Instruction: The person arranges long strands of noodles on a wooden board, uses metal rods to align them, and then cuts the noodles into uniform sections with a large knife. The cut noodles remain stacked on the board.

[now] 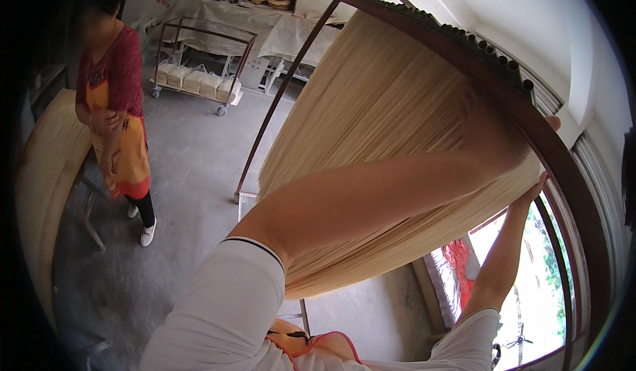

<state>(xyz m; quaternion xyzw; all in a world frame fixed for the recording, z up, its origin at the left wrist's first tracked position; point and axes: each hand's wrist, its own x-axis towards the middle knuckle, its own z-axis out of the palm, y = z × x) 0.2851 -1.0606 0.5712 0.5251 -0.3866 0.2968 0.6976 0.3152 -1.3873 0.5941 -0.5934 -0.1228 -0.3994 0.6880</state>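
A wide curtain of long, thin, pale strands, seemingly noodles point(377, 107), hangs from rods point(477, 45) laid across a brown metal rack point(497, 92). Across the front of it reaches my left arm, with my left hand point(489, 112) raised among the strands near the rack's top bar; its fingers are mostly hidden. My right hand point(539, 187) is raised at the strands' right edge, just under the curved bar. What either hand grips cannot be made out.
At left stands a person point(117, 107) in an orange apron beside a table covered with pale strands point(54, 172). A wheeled cart point(201, 90) holding pale wrapped blocks stands at the back, before a sheet-covered table point(238, 23). A bright window point(531, 281) lies at lower right.
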